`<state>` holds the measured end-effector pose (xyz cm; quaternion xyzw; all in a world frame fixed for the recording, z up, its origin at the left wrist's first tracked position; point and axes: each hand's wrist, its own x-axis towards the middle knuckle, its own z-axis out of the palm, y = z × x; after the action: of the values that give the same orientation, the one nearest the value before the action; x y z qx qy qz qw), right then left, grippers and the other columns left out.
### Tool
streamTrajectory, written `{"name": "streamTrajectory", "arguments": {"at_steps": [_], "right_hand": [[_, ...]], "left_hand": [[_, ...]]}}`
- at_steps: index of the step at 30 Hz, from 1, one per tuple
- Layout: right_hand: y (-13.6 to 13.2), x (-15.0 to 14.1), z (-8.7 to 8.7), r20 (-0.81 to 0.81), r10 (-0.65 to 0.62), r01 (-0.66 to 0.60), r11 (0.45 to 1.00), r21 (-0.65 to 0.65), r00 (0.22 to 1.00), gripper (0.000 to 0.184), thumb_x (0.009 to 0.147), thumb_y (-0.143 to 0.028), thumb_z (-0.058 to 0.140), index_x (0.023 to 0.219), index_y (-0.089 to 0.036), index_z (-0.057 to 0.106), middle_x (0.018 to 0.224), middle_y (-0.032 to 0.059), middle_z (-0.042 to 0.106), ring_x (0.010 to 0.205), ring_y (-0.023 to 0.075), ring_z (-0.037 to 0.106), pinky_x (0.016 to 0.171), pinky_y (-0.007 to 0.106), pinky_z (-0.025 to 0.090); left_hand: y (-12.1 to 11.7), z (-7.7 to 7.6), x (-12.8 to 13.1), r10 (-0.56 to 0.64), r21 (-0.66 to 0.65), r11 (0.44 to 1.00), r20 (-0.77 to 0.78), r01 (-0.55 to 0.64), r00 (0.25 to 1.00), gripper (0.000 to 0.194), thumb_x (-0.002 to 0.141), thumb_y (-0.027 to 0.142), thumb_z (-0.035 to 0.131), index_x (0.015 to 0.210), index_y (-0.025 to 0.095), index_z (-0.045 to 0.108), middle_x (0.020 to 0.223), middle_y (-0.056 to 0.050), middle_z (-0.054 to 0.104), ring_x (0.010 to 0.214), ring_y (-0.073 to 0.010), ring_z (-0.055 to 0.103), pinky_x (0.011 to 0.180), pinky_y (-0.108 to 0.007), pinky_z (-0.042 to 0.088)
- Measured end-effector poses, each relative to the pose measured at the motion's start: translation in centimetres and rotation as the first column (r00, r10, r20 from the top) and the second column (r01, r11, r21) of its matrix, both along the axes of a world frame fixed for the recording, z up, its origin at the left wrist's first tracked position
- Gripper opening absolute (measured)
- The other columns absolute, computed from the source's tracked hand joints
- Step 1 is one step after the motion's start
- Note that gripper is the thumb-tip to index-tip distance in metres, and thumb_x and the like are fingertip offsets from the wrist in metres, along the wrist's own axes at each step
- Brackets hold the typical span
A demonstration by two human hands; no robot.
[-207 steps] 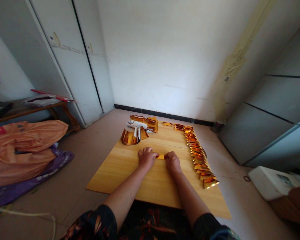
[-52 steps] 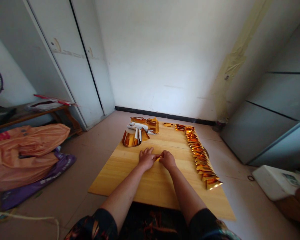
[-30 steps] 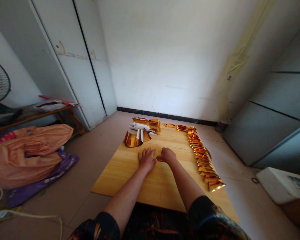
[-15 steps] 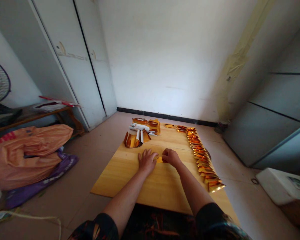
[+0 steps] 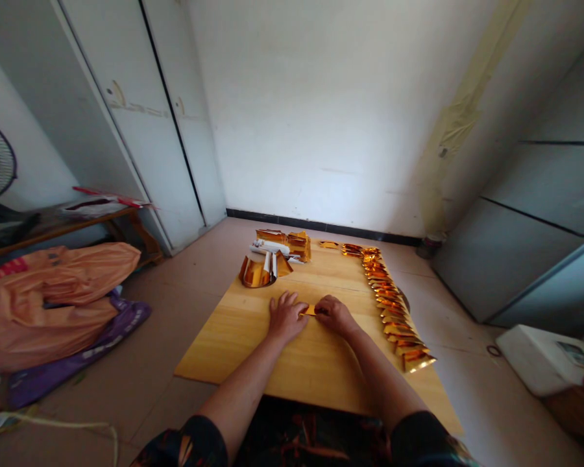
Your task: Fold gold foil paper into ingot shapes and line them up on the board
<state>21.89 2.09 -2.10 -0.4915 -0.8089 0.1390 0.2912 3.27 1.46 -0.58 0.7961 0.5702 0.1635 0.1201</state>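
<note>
Between my two hands lies a small folded piece of gold foil paper (image 5: 310, 310), low on the wooden board (image 5: 253, 347). My left hand (image 5: 286, 318) has its thumb and index finger at the paper's left end, while its other fingers rest bent on the board. The right end is pinched by my right hand (image 5: 335, 314), whose curled fingers hide part of it. Folded gold foil pieces (image 5: 392, 311) stand in a long row down the board's right side. Curled gold foil sheets (image 5: 257, 271) lie at the far left of the board.
Behind the curled sheets are a white roll (image 5: 270, 247) and a stack of gold paper (image 5: 299, 245). An orange plastic bag (image 5: 63, 292) and a purple bag (image 5: 82, 350) lie on the floor at left. A white box (image 5: 545, 360) stands at right, below grey cabinets (image 5: 530, 188).
My right hand has moved slightly down, its fingers curling further over the paper's right end. My left hand's fingers have drawn in a little. The camera view has shifted slightly.
</note>
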Motion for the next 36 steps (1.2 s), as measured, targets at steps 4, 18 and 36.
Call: {"name": "streamTrajectory", "arguments": {"at_steps": [4,18,36], "right_hand": [[-0.3,0.0,-0.1,-0.046,-0.034,0.034,0.999,-0.002,0.998,0.012,0.073,-0.008,0.061,0.074,-0.019,0.066,0.077,0.0013,0.061,0.074,0.0129,0.056,0.069,0.022,0.043],[-1.5,-1.8,-1.1,0.265,-0.174,0.072,0.932,0.356,0.948,0.024,0.09,-0.015,0.05,0.069,-0.019,0.06,0.07,0.0025,0.059,0.069,0.0144,0.05,0.067,0.025,0.036],[-2.4,-4.0,-0.9,-0.062,-0.287,0.293,0.918,0.267,0.956,0.029,0.094,-0.021,0.041,0.07,-0.019,0.058,0.072,0.0039,0.057,0.068,0.0137,0.052,0.067,0.024,0.039]], "left_hand": [[0.0,-0.2,0.0,-0.001,0.034,0.999,0.009,0.001,1.0,0.029,0.079,0.035,0.06,0.107,0.035,0.066,0.137,-0.003,0.049,0.131,-0.0286,0.032,0.107,-0.054,0.018],[0.1,-0.5,0.1,0.004,0.085,0.996,0.098,-0.013,0.995,0.025,0.076,0.024,0.06,0.101,0.029,0.066,0.129,-0.003,0.055,0.127,-0.0268,0.037,0.106,-0.051,0.022],[-0.8,-0.5,2.9,0.305,-0.21,0.952,0.601,-0.222,0.739,0.073,0.077,0.015,0.054,0.142,0.023,0.022,0.065,0.007,0.059,0.063,-0.0116,0.059,0.06,-0.019,0.041]]}}
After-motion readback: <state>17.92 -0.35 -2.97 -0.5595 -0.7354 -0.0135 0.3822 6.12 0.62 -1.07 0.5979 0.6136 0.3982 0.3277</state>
